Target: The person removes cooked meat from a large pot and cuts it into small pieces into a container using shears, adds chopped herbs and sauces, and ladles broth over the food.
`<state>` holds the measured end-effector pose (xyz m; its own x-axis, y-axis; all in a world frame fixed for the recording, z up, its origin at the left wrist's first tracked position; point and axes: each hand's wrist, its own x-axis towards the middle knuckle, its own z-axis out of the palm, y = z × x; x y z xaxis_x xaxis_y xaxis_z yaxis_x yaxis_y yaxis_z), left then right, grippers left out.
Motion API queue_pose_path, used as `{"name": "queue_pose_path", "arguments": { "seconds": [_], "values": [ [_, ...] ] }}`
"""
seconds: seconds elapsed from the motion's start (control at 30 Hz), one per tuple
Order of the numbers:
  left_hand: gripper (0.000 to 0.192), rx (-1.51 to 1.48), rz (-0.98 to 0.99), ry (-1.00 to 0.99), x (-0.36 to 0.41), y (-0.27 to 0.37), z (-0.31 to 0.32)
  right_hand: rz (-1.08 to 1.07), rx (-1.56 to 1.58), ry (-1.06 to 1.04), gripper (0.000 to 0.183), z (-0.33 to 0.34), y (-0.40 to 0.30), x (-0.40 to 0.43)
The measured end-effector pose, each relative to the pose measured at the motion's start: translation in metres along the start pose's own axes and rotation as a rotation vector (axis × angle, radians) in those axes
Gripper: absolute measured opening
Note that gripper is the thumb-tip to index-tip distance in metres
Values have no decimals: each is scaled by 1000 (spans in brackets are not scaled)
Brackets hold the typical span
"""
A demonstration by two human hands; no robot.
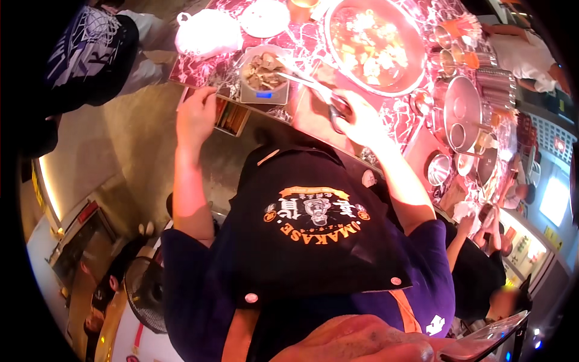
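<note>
In my right hand (pixel 359 118) is a pair of kitchen scissors (pixel 332 97) with dark handles. Their metal blades reach left toward a bowl of cut meat pieces (pixel 263 71); strong glare partly washes out the blades. Under the bowl is a digital scale (pixel 263 98) with a lit blue display. Over the counter's front edge, left of the scale, my left hand (pixel 196 113) is bent at the wrist, its fingers loosely curled and holding nothing visible. A large round pot (pixel 421 72) of broth and food chunks stands beyond my right hand.
A white pot or bag-like container (pixel 208 34) and a white round dish (pixel 263 18) stand behind the scale. To the right are metal cups (pixel 445 61), a wide pan (pixel 461 106) and a small metal bowl (pixel 438 169). An open drawer (pixel 231 116) is below the counter edge. Other people work nearby.
</note>
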<state>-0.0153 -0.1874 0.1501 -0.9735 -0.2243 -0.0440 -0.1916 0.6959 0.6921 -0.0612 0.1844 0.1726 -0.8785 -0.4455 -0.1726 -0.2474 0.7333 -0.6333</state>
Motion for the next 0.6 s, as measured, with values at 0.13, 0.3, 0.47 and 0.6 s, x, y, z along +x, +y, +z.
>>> {"name": "queue_pose_path", "arguments": {
  "seconds": [0.13,0.3,0.47,0.6],
  "values": [
    [26,-18,-100,-11,3,7,15,109,102,57,62,-10,51,-38],
    [23,9,-141,5,0,40,11,99,19,27,59,-31,31,-10],
    [21,-110,-113,165,-10,22,30,-140,-92,-44,55,-28,16,25],
    [20,-195,-122,236,-3,24,52,-183,-217,-69,52,-15,24,48]
  ]
}}
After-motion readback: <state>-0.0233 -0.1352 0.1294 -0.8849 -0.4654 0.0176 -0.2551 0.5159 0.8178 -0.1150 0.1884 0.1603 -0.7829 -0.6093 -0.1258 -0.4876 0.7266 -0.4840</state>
